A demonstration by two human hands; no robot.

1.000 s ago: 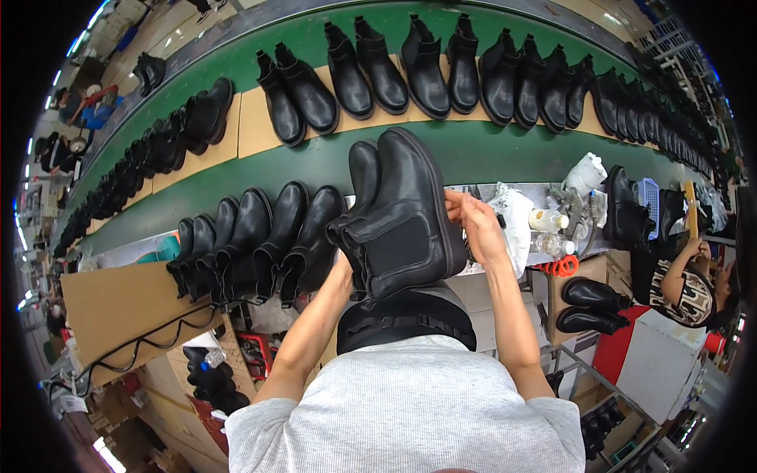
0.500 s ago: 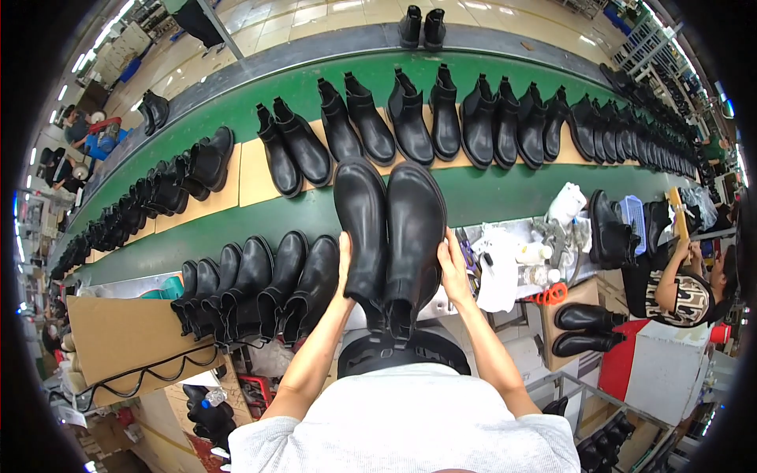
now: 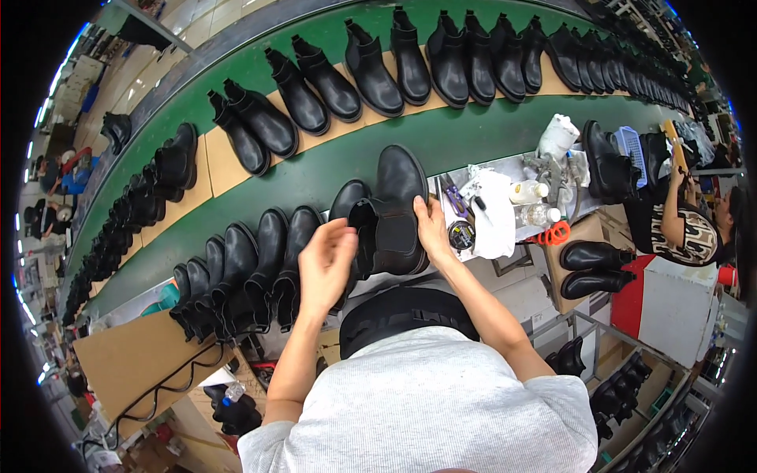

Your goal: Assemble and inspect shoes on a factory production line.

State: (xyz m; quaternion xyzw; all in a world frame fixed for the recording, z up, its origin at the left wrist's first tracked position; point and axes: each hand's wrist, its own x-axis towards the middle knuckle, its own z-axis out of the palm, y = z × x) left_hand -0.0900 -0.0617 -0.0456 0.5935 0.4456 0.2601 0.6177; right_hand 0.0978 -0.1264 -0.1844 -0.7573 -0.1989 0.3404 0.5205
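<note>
A black ankle boot is in my right hand, whose fingers and thumb close on its right side. Its toe points away from me, and its side with an elastic panel faces up. My left hand is beside the boot's shaft opening with loosely bent fingers and nothing visible in them. Partly hidden behind that hand, a second black boot is at the right end of a near row of boots.
Black boots line tan board strips on the green bench. To the right lie a white cloth, plastic bottles, an orange coil and a round black tin. A co-worker is farther right; cardboard is at left.
The two boots held together are now apart: one stays in my right hand, turned on its side, the other is by the near row. My left hand has come off the pair.
</note>
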